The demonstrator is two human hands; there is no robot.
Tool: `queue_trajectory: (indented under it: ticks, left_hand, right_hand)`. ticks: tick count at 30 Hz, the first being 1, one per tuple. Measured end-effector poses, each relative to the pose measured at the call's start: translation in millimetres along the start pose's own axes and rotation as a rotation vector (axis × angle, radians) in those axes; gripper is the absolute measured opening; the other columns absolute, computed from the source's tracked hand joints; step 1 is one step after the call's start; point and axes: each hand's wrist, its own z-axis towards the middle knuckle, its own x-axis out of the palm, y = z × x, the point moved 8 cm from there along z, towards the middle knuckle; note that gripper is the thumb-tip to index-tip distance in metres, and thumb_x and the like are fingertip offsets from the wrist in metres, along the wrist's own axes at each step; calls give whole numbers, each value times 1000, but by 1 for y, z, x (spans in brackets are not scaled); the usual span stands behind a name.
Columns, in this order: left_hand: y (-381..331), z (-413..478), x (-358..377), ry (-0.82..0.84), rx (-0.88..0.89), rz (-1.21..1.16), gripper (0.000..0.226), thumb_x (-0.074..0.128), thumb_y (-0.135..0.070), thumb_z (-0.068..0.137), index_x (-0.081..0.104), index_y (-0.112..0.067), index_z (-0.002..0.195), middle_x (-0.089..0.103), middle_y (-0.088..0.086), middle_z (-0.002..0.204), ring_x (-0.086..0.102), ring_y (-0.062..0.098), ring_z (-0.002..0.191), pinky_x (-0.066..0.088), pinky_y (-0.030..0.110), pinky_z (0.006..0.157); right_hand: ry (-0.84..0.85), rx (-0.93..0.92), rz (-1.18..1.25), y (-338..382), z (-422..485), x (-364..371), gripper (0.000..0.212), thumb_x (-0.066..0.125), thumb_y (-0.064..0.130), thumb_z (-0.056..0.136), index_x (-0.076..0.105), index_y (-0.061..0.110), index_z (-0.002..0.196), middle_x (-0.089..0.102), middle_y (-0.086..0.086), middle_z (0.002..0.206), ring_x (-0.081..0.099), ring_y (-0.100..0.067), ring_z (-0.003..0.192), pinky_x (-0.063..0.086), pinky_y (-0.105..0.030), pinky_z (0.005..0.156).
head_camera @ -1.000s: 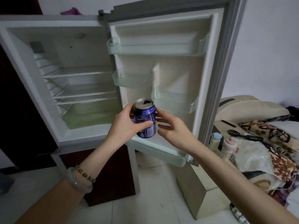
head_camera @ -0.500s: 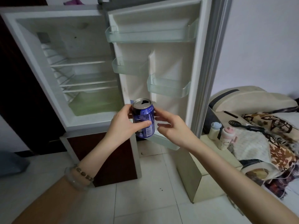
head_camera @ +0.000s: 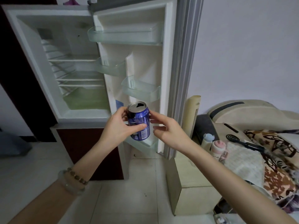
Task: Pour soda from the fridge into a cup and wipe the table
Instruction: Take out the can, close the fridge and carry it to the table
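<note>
Two grips meet at the soda can (head_camera: 138, 122): the left grip (head_camera: 119, 126) wraps it, thumb across the label, while the right grip (head_camera: 168, 130) lies loose-fingered, fingertips (head_camera: 151, 113) just touching its side. It is held roughly upright before the open fridge door (head_camera: 145, 65), above the floor (head_camera: 129, 199). Its mouth looks already open, so a tilt or fumbled handover could spill soda.

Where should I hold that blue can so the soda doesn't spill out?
Hold the can round its middle, coming from the side, as the left hand does. It stands upright and its top is already open, so keep your fingers off the top and don't tip it.
</note>
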Motion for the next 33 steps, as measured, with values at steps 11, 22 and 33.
queue_trajectory:
  ticks: [11,22,33]
  left_hand:
    - [-22,-5,38,-66,-74,51,77,80,-55,42,56,-24,108,66,-10,105,61,8,101,51,39,92]
    - [-18,0,46,-88,-68,97,59,88,-36,54,56,-23,103,65,-14,98,60,3,96,47,23,83]
    - [-7,-4,50,-94,-88,124,64,87,-38,54,56,-24,108,65,-12,100,61,5,96,50,26,84]
  right_hand:
    - [78,-89,-77,-23,-4,-42,68,51,-2,83,35,25,143,52,2,127,48,-11,118,41,-24,100]
    - [-254,21,-303,-89,41,-117,76,53,3,85,16,19,150,5,-10,158,3,-22,145,9,-33,115]
    - [-168,60,-261,-133,78,-106,94,56,2,80,-3,21,150,4,-10,157,4,-24,145,10,-32,112]
